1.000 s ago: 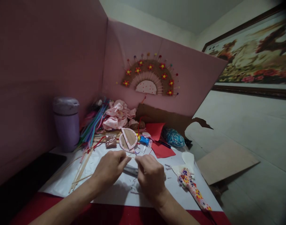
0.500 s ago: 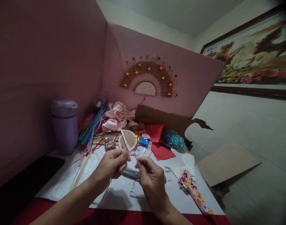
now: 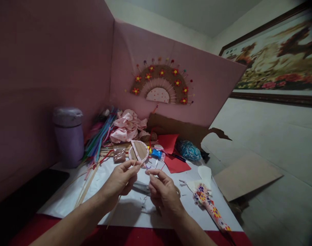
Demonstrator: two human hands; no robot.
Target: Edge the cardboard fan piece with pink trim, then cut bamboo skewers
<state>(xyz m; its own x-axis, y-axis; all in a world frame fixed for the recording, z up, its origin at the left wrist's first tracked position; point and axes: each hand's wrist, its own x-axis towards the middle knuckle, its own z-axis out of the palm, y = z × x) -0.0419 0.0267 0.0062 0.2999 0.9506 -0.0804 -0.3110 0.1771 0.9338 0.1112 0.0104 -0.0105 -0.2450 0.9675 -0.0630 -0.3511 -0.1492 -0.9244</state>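
Note:
My left hand (image 3: 120, 181) pinches a thin wooden skewer (image 3: 114, 211) that slants down toward me over the white sheet (image 3: 135, 208). My right hand (image 3: 163, 191) is just to its right, thumb and forefinger pinched on something tiny I cannot make out near the skewer's upper end. Both hands hover above a pair of scissors (image 3: 142, 187) lying on the sheet. Beyond the fingers lies a half-round cardboard piece edged in dotted pink cloth (image 3: 139, 151).
A lilac flask (image 3: 68, 136) stands at the left by a bundle of coloured straws (image 3: 99, 136) and loose skewers (image 3: 85, 186). Pink cloth (image 3: 127, 124), red paper (image 3: 175, 164), blue yarn (image 3: 188, 150) and a flowered cloth piece (image 3: 208, 205) lie about. A finished fan (image 3: 161, 85) hangs on the pink board.
The skewer has turned from lying level between my hands to slanting down toward me in the left hand. My right hand has shifted slightly and pinches near its upper end.

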